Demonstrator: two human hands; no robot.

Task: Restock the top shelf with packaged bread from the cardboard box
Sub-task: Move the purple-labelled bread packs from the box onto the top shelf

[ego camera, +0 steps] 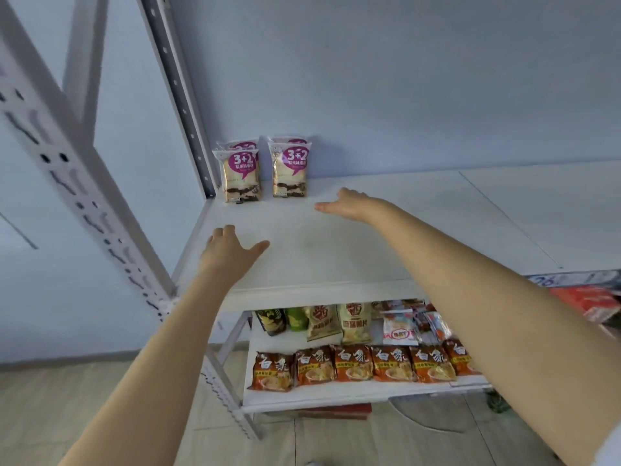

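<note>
Two short rows of packaged bread stand upright at the back left of the white top shelf [336, 257]: a left pack [240, 174] and a right pack [290, 171], each with another pack behind it. The packs are clear with a purple "3+2" label. My left hand [230, 247] hovers over the shelf's front left, fingers spread, holding nothing. My right hand [347, 203] reaches further in, just right of the right pack, fingers apart and empty. The cardboard box is out of view.
A perforated white upright [84, 196] stands at the left, a grey one [183, 105] at the back corner. The lower shelf [336, 391] holds orange noodle packs [353, 363] and snack bags [322, 322]. A red package [584, 301] lies at the right.
</note>
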